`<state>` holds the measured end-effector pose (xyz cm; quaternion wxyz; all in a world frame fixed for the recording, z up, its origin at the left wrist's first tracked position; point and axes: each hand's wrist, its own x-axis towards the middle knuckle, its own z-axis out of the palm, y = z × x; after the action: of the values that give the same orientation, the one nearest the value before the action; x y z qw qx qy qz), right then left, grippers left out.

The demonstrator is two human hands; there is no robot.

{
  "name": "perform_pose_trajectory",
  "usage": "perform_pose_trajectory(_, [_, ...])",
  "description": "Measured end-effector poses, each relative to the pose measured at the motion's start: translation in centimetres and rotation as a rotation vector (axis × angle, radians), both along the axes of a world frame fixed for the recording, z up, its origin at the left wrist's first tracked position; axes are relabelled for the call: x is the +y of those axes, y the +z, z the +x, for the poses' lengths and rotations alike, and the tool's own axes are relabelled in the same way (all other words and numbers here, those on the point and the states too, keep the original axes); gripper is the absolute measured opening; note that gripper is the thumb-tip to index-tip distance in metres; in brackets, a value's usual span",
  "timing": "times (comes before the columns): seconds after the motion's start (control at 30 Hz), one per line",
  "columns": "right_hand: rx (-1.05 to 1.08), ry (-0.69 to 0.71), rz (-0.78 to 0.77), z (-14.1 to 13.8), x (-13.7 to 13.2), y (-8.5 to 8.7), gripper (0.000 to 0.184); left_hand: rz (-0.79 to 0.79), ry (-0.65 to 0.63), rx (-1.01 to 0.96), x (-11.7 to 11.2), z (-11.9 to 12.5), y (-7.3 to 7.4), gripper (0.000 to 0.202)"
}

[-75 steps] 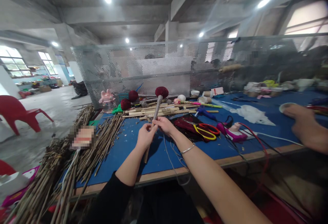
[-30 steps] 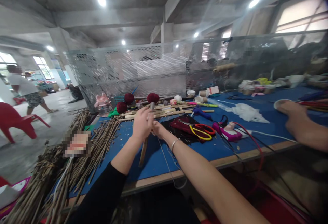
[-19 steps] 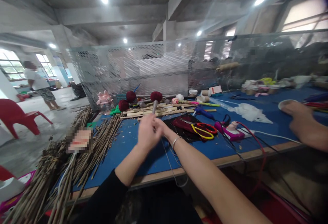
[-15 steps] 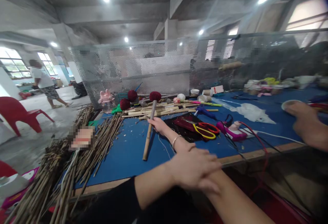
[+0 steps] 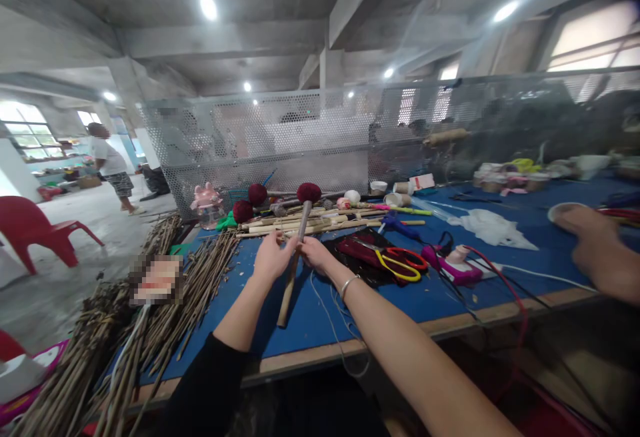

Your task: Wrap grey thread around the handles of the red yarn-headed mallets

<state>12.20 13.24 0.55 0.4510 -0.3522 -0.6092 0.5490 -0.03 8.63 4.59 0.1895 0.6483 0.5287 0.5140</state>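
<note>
Watching remotely, I have my right grip (image 5: 315,254) pinching the grey-and-tan stick (image 5: 288,297) midway, tilted over the tabletop (image 5: 311,334), dark red ball (image 5: 309,192) at its far end; my left grip (image 5: 273,257) meets it, though I cannot tell whether pinching; I'd hold the stick firmly and the loose string (image 5: 329,318) untangled.

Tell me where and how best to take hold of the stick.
Probably by the pale lower part of the stick, from the near side: it juts free toward the person, straight and slim. Higher up, the left hand and right hand crowd it, and the dark red ball seems to cap it.
</note>
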Motion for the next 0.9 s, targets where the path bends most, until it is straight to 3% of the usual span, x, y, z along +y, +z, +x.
perform_pose_trajectory(0.1, [0.017, -0.030, 0.042, 0.3, 0.2, 0.0, 0.035, -0.148, -0.006, -0.003, 0.5, -0.8, -2.6, 0.036])
perform_pose_trajectory(0.2, [0.004, -0.044, 0.060, 0.5, 0.3, -0.1, 0.037, -0.220, -0.132, -0.079, 0.4, -0.6, -3.8, 0.035])
perform_pose_trajectory(0.4, [0.010, 0.047, -0.018, 1.0, -0.1, 0.4, 0.038, -0.368, -0.300, -0.303, -0.2, -0.8, -3.1, 0.039])
perform_pose_trajectory(0.57, [0.087, 0.216, -0.145, 1.4, -0.6, 0.8, 0.036, -0.602, -0.604, -0.563, -0.3, -1.4, -3.6, 0.040])
perform_pose_trajectory(0.63, [0.068, 0.210, -0.137, 1.2, -0.8, 0.7, 0.038, -0.623, -0.608, -0.570, -0.3, -1.5, -4.0, 0.039])
perform_pose_trajectory(0.77, [0.014, 0.159, -0.122, 0.9, -1.0, 0.4, 0.042, -0.542, -0.467, -0.477, -0.3, -1.5, -4.3, 0.041])
perform_pose_trajectory(0.9, [0.035, 0.228, -0.156, 1.4, -1.1, 0.6, 0.039, -0.593, -0.589, -0.552, -0.7, -1.3, -3.9, 0.039])
